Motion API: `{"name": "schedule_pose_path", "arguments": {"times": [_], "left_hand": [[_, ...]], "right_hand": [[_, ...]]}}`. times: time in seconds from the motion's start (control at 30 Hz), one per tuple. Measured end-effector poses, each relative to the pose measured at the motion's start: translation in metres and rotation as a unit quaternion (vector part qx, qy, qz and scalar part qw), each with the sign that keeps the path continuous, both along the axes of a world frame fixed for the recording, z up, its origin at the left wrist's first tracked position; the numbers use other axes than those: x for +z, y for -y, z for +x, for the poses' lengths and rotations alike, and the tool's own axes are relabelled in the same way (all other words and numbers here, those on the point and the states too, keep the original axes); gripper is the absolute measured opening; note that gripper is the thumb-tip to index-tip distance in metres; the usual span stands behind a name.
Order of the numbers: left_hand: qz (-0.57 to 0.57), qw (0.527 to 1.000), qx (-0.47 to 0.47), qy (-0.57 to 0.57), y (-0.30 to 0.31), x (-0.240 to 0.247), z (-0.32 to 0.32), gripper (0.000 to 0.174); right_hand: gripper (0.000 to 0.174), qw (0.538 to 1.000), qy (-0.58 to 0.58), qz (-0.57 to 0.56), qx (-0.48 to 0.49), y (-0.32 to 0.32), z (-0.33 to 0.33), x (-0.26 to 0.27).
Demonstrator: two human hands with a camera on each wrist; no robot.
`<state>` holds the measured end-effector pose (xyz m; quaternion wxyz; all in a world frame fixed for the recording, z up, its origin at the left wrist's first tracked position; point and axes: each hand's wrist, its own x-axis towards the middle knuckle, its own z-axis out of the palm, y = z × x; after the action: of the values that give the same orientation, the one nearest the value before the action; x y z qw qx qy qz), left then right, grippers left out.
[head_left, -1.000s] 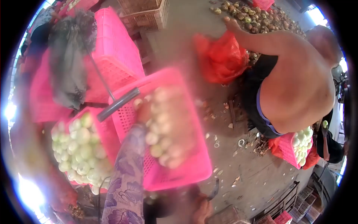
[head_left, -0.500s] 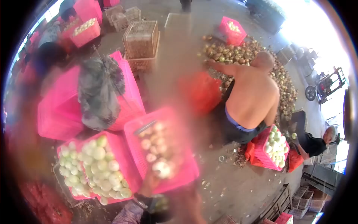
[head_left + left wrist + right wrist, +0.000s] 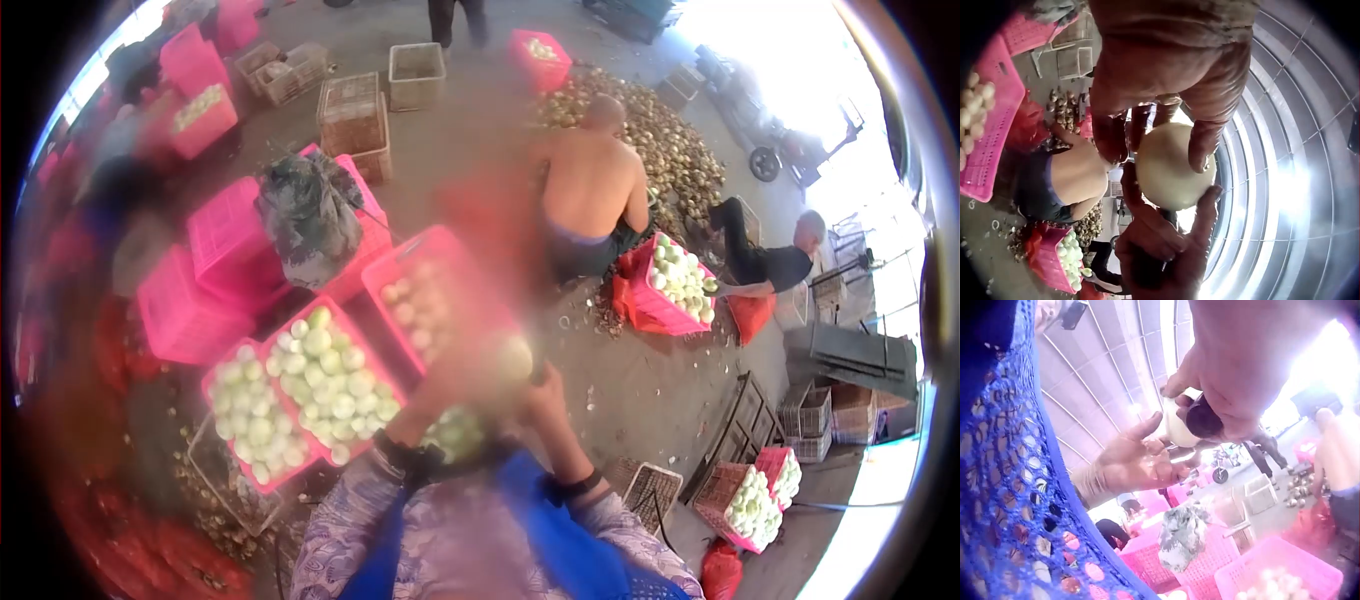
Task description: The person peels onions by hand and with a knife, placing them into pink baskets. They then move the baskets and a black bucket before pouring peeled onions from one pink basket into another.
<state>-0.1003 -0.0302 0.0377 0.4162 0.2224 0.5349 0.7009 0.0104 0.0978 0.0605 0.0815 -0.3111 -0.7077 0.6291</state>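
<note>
My left hand (image 3: 1166, 69) holds a pale peeled onion (image 3: 1172, 165) between thumb and fingertips. From the opposite side my right hand (image 3: 1169, 250) meets the same onion, its thumb and fingers at the skin. A tool with a dark rounded handle (image 3: 1204, 419) sits in the right hand's grip; its working end is hidden. In the head view both hands are together in front of the chest, blurred, over the near end of a pink crate (image 3: 440, 240) of onions. The right wrist view has the left palm (image 3: 1129, 465) below the onion.
Two pink crates of peeled onions (image 3: 335, 380) stand at the left, beside stacked pink crates (image 3: 230, 235) and a dark plastic bag (image 3: 310, 220). Ahead, a person (image 3: 595, 190) crouches by a heap of unpeeled onions (image 3: 680, 150). Another person (image 3: 785, 265) sits right, near a filled crate (image 3: 650, 295).
The left hand reached into the pink crate, then drew back toward the body with an onion. Now both hands meet on it. The head view has swung to take in more of the room.
</note>
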Motion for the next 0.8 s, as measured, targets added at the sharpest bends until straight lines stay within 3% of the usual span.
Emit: {"name": "schedule_pose_path", "arguments": {"times": [0.1,0.2,0.27,0.4,0.47,0.5,0.53,0.57,0.6,0.67,0.8], "left_hand": [[0.045,0.999,0.024,-0.018,-0.001,0.005,0.004,0.070],[0.070,0.995,0.020,-0.068,-0.013,0.018,0.010,0.068],[0.072,0.994,0.018,-0.081,-0.026,0.029,0.020,0.067],[0.089,0.991,0.003,-0.097,-0.051,0.059,0.041,0.063],[0.106,0.990,-0.006,-0.094,-0.058,0.074,0.043,0.061],[0.082,0.978,0.039,-0.186,-0.059,0.078,0.040,0.059],[0.059,0.956,0.085,-0.276,-0.060,0.081,0.040,0.058],[0.053,0.953,0.136,-0.265,-0.062,0.085,0.043,0.059],[0.055,0.952,0.134,-0.268,-0.062,0.094,0.045,0.059],[-0.001,0.930,0.153,-0.335,-0.062,0.113,0.048,0.060],[0.028,0.925,0.153,-0.345,-0.057,0.117,0.056,0.057]], "right_hand": [[0.039,0.989,-0.075,-0.130,-0.017,-0.007,0.009,0.032],[0.042,0.988,-0.140,-0.058,0.042,-0.030,0.028,0.021],[0.042,0.974,-0.146,-0.159,0.065,-0.042,0.039,0.036],[0.035,0.960,-0.247,-0.131,0.036,-0.051,0.059,0.076],[0.040,0.981,-0.188,0.054,-0.005,-0.061,0.071,0.080],[0.040,0.980,-0.193,0.055,-0.009,-0.069,0.077,0.078],[0.043,0.945,-0.221,0.242,0.005,-0.080,0.081,0.073],[0.046,0.875,-0.240,0.421,0.018,-0.087,0.083,0.071],[0.046,0.874,-0.242,0.422,0.015,-0.086,0.087,0.075],[0.052,0.788,-0.181,0.583,0.085,-0.081,0.095,0.082],[0.053,0.779,-0.167,0.595,0.103,-0.071,0.101,0.083]]}}
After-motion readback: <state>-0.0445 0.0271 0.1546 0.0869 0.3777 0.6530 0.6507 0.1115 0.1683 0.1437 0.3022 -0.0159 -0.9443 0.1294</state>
